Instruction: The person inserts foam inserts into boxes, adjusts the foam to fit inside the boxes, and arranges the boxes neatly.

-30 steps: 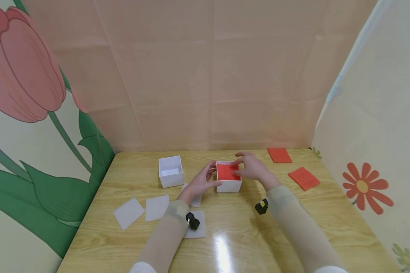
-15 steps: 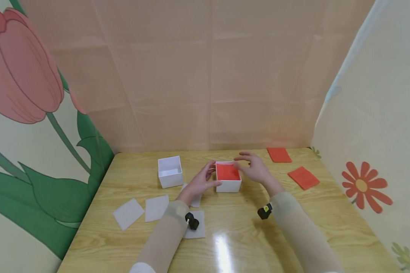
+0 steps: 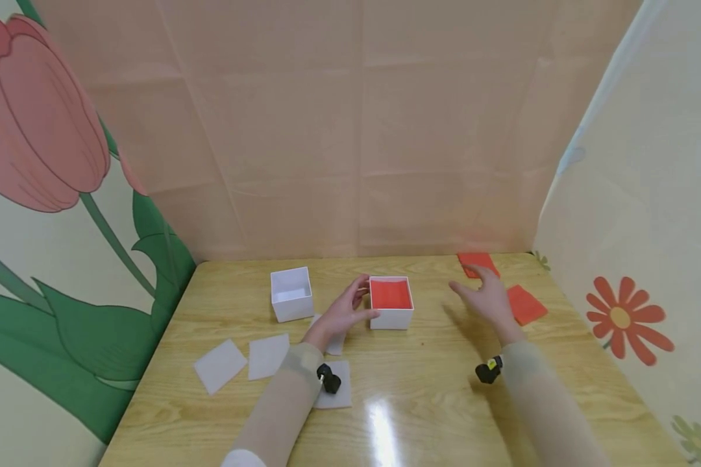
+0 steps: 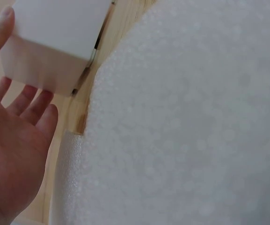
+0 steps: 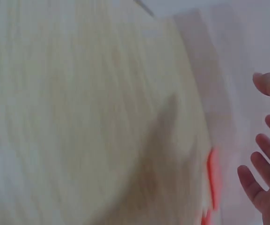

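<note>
In the head view, a white square box (image 3: 393,318) stands mid-table with a red square sheet (image 3: 391,295) lying inside it. My left hand (image 3: 341,314) holds this box by its left side, thumb at the front and fingers farther back. The left wrist view has the same box (image 4: 55,42) between thumb and fingers of the left hand (image 4: 15,150). Off to the right, my right hand (image 3: 491,303) hovers with spread fingers and nothing in them. It partly covers two red squares, a nearer one (image 3: 527,307) and a farther one (image 3: 482,261).
A second white box (image 3: 292,308), open-topped with bare insides, stands to the left. Several white foam squares lie nearer: one far left (image 3: 219,366), one beside it (image 3: 269,356), others partly under the left arm. A pink backdrop (image 3: 350,130) rises behind the table.
My right hand has let go of the red sheet, leaving it in the box, and moved right toward the loose red squares. The left hand and box have stayed put.
</note>
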Motion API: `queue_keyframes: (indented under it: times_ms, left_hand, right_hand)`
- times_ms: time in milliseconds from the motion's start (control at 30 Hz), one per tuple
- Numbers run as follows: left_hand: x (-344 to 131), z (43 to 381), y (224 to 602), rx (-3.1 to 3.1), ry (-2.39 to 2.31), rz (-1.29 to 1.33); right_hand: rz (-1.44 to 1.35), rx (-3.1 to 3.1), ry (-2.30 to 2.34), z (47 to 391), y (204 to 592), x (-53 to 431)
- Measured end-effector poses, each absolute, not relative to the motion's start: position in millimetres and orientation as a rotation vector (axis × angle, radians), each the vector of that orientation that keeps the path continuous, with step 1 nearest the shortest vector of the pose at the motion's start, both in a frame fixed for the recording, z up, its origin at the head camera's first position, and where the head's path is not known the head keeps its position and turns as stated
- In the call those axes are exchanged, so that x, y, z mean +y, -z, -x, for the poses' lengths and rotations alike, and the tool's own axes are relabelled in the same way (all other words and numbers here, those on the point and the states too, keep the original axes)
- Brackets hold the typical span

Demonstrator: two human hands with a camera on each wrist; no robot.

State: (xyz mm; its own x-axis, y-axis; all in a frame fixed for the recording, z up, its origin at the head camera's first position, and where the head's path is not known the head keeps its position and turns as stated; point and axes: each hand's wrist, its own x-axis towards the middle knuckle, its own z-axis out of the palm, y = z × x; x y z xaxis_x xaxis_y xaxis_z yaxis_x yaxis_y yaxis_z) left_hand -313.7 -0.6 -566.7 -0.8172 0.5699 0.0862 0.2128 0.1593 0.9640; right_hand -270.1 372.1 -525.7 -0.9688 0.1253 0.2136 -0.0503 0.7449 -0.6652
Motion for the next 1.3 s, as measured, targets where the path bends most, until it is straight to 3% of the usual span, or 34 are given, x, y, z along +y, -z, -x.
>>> queue_keyframes:
  times_ms: [533, 1300]
  left_hand:
    - [-2, 312, 568, 2.132, -1.716, -0.735]
    - [-1, 311, 563, 2.152, -1.693, -0.743]
  right_hand:
    - [0.406, -2.930, -0.758, 227, 561, 488]
    - [0.403, -3.033, -0.764, 221, 566, 512]
